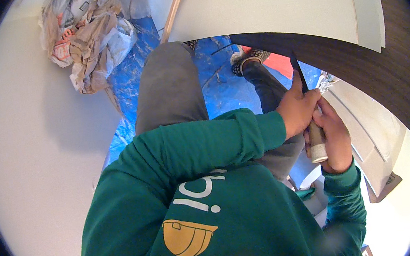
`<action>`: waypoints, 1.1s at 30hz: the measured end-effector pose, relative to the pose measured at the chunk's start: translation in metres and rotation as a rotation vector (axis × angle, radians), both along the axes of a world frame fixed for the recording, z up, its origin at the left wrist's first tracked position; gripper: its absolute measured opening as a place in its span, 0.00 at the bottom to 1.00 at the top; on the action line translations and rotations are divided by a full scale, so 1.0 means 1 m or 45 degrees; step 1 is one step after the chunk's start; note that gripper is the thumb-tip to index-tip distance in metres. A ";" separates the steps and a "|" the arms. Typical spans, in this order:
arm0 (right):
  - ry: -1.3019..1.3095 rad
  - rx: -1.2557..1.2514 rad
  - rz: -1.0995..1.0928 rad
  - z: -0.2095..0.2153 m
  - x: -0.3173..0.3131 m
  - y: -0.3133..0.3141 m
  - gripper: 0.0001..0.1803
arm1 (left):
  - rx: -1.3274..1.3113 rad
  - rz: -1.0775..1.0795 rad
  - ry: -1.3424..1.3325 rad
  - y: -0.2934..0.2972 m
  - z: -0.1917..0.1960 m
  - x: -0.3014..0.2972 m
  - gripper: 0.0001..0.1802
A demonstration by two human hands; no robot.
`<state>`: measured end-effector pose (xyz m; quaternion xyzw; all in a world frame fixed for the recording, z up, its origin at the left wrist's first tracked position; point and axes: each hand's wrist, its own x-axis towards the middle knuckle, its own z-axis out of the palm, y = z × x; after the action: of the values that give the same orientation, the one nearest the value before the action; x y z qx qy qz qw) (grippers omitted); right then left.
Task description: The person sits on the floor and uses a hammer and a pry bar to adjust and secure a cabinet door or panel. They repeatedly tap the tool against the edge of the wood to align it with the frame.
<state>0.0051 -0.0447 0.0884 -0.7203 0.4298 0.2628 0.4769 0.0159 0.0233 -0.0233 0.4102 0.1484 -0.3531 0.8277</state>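
Both my hands are together to the right of my lap, closed on one tool (pixel 319 152) with a brownish handle, a whitish butt end and a narrow dark blade that points away from me. The left hand (pixel 296 112) grips its upper part, with the index finger stretched along the blade. Around the lower handle wrap the fingers of my right hand (pixel 335 133), the whitish end showing below. The hands cover the middle of the tool, and its exact kind is not clear. Just beyond the blade tip runs the edge of a dark wood-grain panel (pixel 339 58).
A large pale board (pixel 272 3) lies ahead against the dark panel. Blue plastic sheeting (pixel 222 96) covers the floor around my legs. Crumpled brown paper and plastic bags (pixel 89 45) are piled far left, beside a pale wall (pixel 29 145). Pale panels (pixel 363 127) stand right of my hands.
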 end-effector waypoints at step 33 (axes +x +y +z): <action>0.062 0.029 0.099 -0.006 0.011 -0.019 0.29 | 0.048 0.113 0.054 -0.017 -0.009 -0.002 0.41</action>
<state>0.0165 -0.0641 0.0826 -0.7244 0.4100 0.3033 0.4639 0.0140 0.0059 -0.0323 0.4113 0.1904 -0.3217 0.8313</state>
